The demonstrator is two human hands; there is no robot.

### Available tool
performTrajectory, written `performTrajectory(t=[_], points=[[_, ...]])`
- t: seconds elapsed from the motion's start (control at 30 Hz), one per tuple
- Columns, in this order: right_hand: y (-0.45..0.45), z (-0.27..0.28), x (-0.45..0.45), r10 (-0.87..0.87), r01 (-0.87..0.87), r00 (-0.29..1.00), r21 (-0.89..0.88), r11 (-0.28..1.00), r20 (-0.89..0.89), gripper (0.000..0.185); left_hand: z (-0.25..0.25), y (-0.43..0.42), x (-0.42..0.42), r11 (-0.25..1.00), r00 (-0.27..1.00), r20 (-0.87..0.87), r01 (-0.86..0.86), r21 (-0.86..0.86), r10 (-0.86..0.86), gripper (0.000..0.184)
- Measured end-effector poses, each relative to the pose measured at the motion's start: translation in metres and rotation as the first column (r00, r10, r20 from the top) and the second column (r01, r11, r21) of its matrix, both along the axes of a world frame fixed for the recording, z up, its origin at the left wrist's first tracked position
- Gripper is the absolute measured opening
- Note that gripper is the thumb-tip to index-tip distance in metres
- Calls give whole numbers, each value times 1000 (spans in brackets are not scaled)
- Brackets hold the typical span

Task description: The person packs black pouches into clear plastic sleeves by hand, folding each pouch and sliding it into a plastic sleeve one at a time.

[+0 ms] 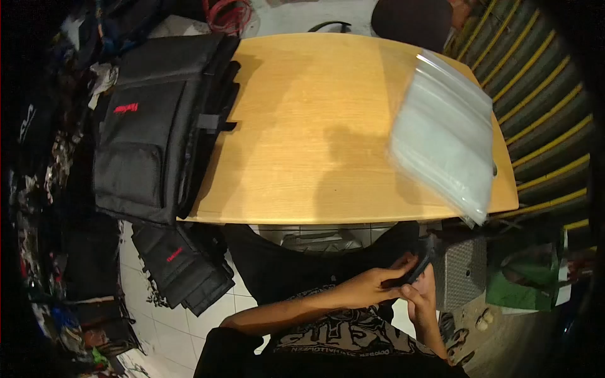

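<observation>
My left hand (375, 285) and my right hand (423, 294) meet below the table's front edge, over my lap. Between them is a dark, flat phone (421, 264), tilted and seen nearly edge-on, with fingers of both hands closed on it. Its screen cannot be made out. On the table's right side lies a stack of clear plastic bags (444, 126), its near corner hanging over the front edge. A pile of black padded bags (142, 126) with red lettering covers the left end of the table.
The wooden table (283, 126) spans the middle. More black bags (183, 264) lie on the tiled floor at left. A grey textured box (463, 271) and a green bag (523, 277) stand at right, below a yellow-striped rack (542, 113).
</observation>
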State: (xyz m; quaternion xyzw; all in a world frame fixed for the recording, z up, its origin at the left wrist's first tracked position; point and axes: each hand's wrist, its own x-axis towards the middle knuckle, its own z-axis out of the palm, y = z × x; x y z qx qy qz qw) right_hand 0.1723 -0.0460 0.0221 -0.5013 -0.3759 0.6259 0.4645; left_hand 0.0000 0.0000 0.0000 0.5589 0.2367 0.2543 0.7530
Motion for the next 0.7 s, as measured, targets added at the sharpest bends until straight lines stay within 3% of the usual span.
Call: performTrajectory(t=[0.1,0.17,0.2,0.23,0.3,0.33,0.37,0.47,0.53,0.57,0.63,0.7], points=[[-15,-20,8,-241,240,965,-19,970,-107,73,-20,4,33,996,996,-28,89,1,-89,66],[-22,-30,23,-379,374,919,-62,925,-114,64,-25,11,57,965,947,-185,262,-20,-261,65],[-31,-62,44,-405,405,912,-13,914,-74,51,-18,17,63,936,908,-228,333,-117,-351,67],[-34,-73,56,-471,471,882,-10,882,-26,41,-34,7,77,960,933,-233,280,-4,-273,68],[-38,-95,86,-483,482,872,-31,876,-79,39,-81,-14,103,961,971,-215,151,232,-101,71],[-37,-98,97,-523,523,852,-45,851,3,40,-70,-8,99,953,940,-283,247,175,-191,77],[-39,-121,120,-635,667,741,-136,732,220,47,-70,-5,95,958,936,-300,240,159,-185,77],[-41,-139,180,-549,704,650,-144,696,525,75,-100,-11,74,975,928,-336,201,90,-161,74],[-42,-178,264,-281,647,423,-70,759,861,90,-110,-9,52,987,926,-354,152,44,-126,70],[-48,-201,289,-296,641,268,59,765,917,96,-104,-4,42,990,921,-370,142,22,-124,69],[-32,-180,302,87,642,210,-205,739,974,95,-106,0,28,992,918,-377,112,-58,-126,66],[-42,-198,319,61,591,103,-110,799,993,90,-113,2,19,982,927,-354,63,-178,-124,63]])
